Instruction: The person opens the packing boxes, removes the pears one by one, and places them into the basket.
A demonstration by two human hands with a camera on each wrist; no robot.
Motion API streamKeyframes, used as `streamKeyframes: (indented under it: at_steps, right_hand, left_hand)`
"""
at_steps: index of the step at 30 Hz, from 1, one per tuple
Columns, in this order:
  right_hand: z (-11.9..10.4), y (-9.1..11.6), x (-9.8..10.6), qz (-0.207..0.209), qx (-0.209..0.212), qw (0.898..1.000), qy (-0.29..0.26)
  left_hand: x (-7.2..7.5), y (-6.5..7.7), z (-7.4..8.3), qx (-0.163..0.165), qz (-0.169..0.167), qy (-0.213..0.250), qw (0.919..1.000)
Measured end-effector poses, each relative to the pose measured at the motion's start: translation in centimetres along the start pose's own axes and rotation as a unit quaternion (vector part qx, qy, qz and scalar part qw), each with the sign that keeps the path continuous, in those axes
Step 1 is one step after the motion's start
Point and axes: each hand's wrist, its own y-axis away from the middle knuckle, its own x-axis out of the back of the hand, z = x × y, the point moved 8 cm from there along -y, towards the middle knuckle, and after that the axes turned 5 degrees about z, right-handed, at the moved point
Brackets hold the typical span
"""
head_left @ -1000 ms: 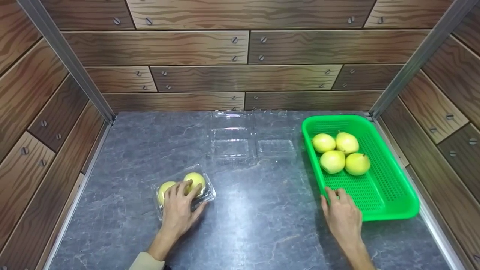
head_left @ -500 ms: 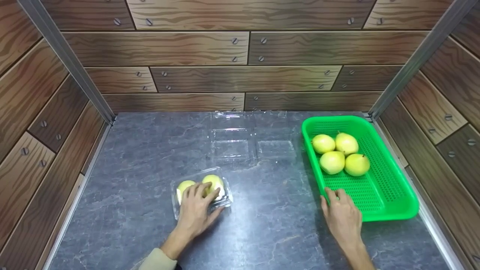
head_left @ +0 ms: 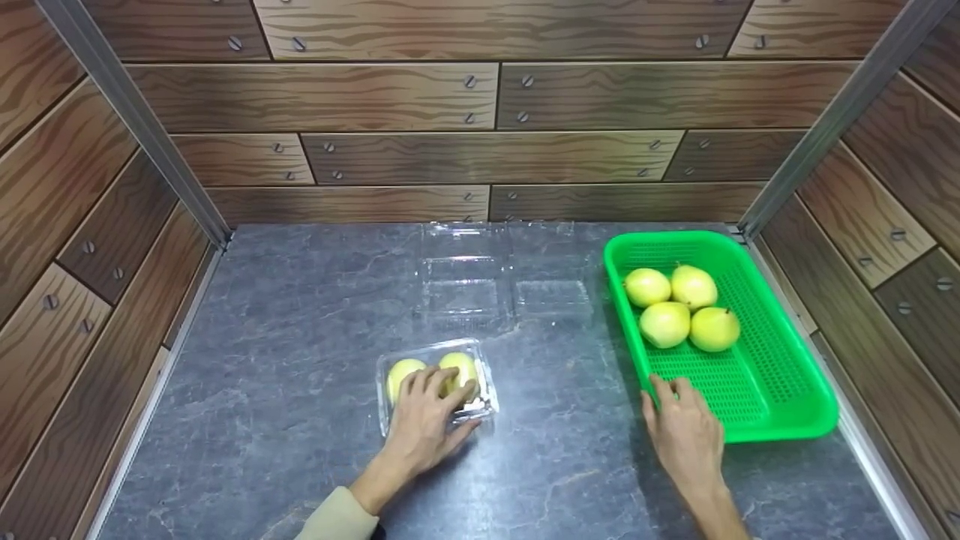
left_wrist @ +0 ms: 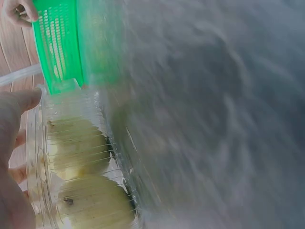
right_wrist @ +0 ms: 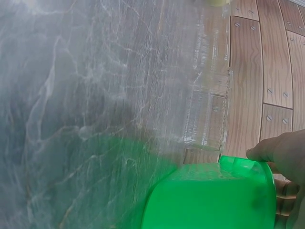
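My left hand (head_left: 421, 426) lies over a clear plastic fruit box (head_left: 486, 386) with two yellow-green pears (head_left: 405, 373) inside, front of centre on the grey table. It grips the box, fingers across the top and thumb at the near right corner. In the left wrist view the pears show through the ribbed wall of the box (left_wrist: 102, 100), with the thumb on its rim. At the right, my right hand (head_left: 686, 442) holds the near left rim of a green plastic basket (head_left: 799, 409). Several pears (head_left: 714, 328) sit in the basket's left half.
Two more clear plastic boxes (head_left: 461, 296), lids raised, stand side by side at the back centre, left of the basket. Wood-patterned walls (head_left: 405, 157) enclose the back and both sides, with metal posts (head_left: 150, 127) at the corners.
My left hand has slid the box with the two pears to the right across the table, and the box has turned a little straighter. The right hand and the basket stay put.
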Motion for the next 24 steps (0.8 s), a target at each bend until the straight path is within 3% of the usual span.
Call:
streamKeyframes:
  at_steps: [24]
  right_hand:
    - [-0.2,0.0,0.2,0.012,0.012,1.000,0.002]
  left_hand:
    - [-1.9,-1.4,5.2,-0.054,-0.029,0.006,0.9981]
